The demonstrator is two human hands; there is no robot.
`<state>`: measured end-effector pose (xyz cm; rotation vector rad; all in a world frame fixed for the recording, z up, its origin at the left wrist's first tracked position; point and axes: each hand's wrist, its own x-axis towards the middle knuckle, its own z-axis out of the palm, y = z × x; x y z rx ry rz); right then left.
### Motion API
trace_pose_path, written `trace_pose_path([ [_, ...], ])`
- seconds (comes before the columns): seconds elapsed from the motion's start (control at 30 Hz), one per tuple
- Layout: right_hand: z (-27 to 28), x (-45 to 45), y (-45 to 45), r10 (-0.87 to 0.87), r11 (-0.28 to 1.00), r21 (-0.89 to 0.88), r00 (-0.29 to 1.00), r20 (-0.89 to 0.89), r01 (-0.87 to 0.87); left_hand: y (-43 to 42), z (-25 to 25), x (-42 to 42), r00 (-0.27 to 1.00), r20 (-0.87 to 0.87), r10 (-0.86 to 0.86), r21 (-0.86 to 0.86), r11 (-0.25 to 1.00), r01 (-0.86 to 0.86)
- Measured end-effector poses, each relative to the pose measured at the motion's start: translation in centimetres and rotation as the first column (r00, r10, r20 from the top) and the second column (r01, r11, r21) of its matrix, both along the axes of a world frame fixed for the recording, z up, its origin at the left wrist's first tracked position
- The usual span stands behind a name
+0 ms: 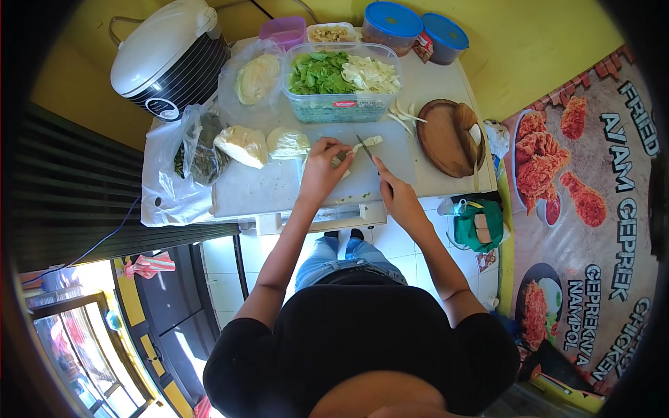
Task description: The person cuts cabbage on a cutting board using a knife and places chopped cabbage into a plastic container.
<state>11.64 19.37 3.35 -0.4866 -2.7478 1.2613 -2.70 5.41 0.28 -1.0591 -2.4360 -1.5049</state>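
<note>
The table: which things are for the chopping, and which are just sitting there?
Looks like chopping things:
- knife, in the right hand
- pale vegetable piece, by the knife
- cutting board, underneath
- cabbage chunks, beside the board
- big tub, holding cut leaves

Probably just sitting there:
- rice cooker
- wooden bowl
- blue-lidded tubs
- purple tub

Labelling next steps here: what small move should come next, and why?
Probably ease the left hand slightly back before any further cut. Its fingertips sit close to the knife, which the right hand holds over the cutting board, with a pale cut piece just beyond the blade.
</note>
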Motion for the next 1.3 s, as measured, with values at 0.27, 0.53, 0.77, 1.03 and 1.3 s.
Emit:
trace_pose_path([
  [0.27,0.5,2.1,1.0,-0.023,0.967,-0.255,0.999,-0.038,0.013,-0.1,-0.3,-0.1,0.998,-0.009,0.061,0.014,0.998,-0.061],
  [0.53,0.2,0.6,0.2,0.063,0.984,-0.164,0.998,-0.032,-0.067,0.0,-0.5,-0.1,0.998,-0.003,0.056,0.037,0.998,-0.056],
  [0.77,0.3,-0.3,-0.6,0.054,0.998,-0.045,0.999,0.001,-0.054,0.1,-0.2,-0.1,0.997,0.000,0.078,0.030,0.997,-0.078],
  [1.03,-1.1,2.3,0.2,0.066,0.993,-0.095,0.996,-0.060,-0.071,0.0,-0.6,-0.3,0.997,-0.026,0.070,0.029,0.997,-0.070],
  [1.3,1.0,1.9,0.0,0.031,0.940,-0.337,0.996,-0.083,-0.057,-1.2,2.7,0.6,0.999,0.038,-0.010,0.171,0.985,0.003],
])
